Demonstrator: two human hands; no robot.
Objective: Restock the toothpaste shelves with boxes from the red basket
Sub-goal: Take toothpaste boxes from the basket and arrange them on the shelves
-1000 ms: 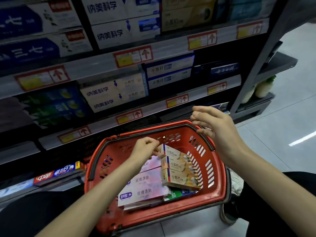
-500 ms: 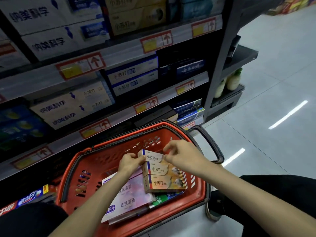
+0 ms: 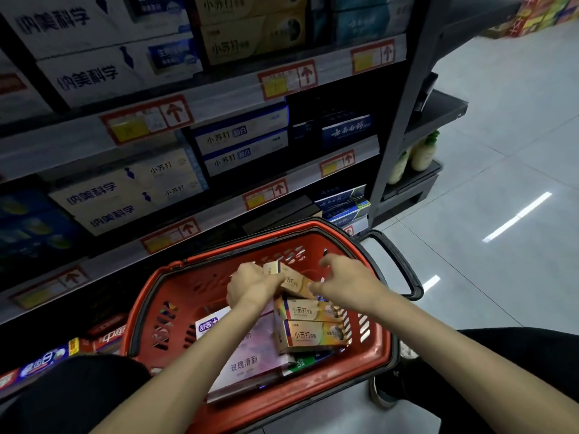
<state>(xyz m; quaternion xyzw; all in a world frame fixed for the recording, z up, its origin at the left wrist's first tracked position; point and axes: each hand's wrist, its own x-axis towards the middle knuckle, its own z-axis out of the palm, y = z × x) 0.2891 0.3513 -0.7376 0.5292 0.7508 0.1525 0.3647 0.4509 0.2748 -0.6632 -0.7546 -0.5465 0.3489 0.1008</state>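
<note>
The top gold carton (image 3: 289, 278) now tilts upward, left hand (image 3: 253, 285) clamped on it, right hand (image 3: 341, 278) loosely open, above the slotted red plastic basket (image 3: 175, 308).

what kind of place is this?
Most likely a shop aisle, supermarket or drugstore: shelves stocked with boxed toothpaste, price tags with arrows along the shelf edges, and a red basket of boxes on the tiled floor.

We read 小苏打 on the gold boxes (image 3: 313, 335) below the right hand (image 3: 341, 281), 玫瑰清新 on the pink box (image 3: 247, 364), 纳美科学 on white shelf boxes (image 3: 91, 75).
</note>
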